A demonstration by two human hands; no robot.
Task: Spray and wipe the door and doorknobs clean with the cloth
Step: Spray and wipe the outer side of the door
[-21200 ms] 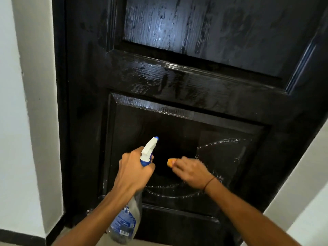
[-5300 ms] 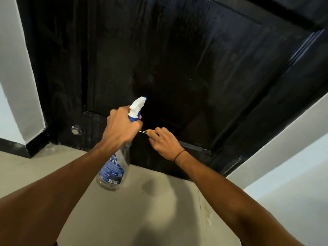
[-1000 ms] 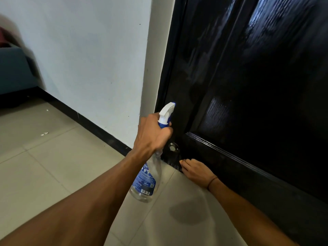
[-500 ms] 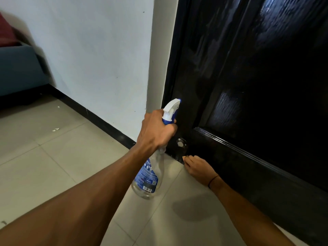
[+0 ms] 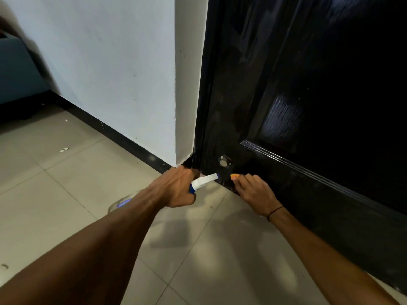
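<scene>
The glossy black door [image 5: 308, 106] fills the right side, and its bottom left corner meets the floor. My left hand [image 5: 176, 189] grips the spray bottle [image 5: 204, 180] by its neck, tipped so the white nozzle points right at the door's bottom corner. The bottle's clear body [image 5: 120, 204] shows behind my forearm. My right hand [image 5: 253, 192] holds an orange cloth [image 5: 234, 177] against the door's lower edge; only a small tip of the cloth shows past my fingers. A small round metal fitting [image 5: 224, 161] sits on the door just above both hands.
A white wall [image 5: 110, 62] with a black skirting board [image 5: 123, 137] runs left of the door frame. The floor [image 5: 66, 183] is beige tile with small white scraps. A blue piece of furniture [image 5: 15, 69] stands at the far left.
My left hand has dropped and tipped the bottle from upright to nearly level, nozzle toward the door's corner. My right hand has risen slightly and the orange cloth tip now shows.
</scene>
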